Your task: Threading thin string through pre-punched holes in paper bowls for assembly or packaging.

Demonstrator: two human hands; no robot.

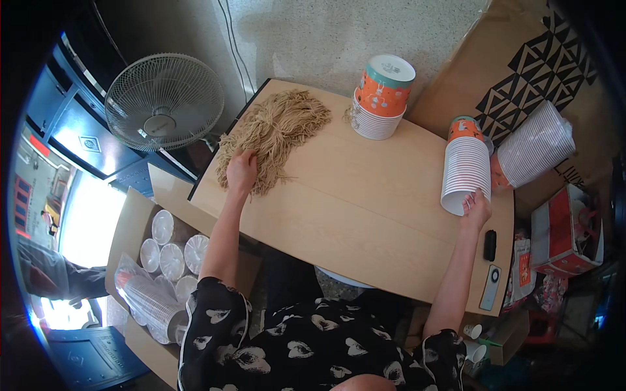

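On the left of the table lies a loose heap of tan stringy strands. My left hand is at the heap's near left side, its fingers curled into the strands. My right hand pinches the rim at the open mouth of a stack of white paper cups, which lies on its side at the table's right. The stack's far end shows an orange and teal printed cup. How many cups the right fingers hold is hidden.
An upright stack of orange-printed cups stands at the back. Another wrapped stack leans on the right cardboard. A black object and a white remote-like device lie near the right edge. A fan and a carton of wrapped cups stand left.
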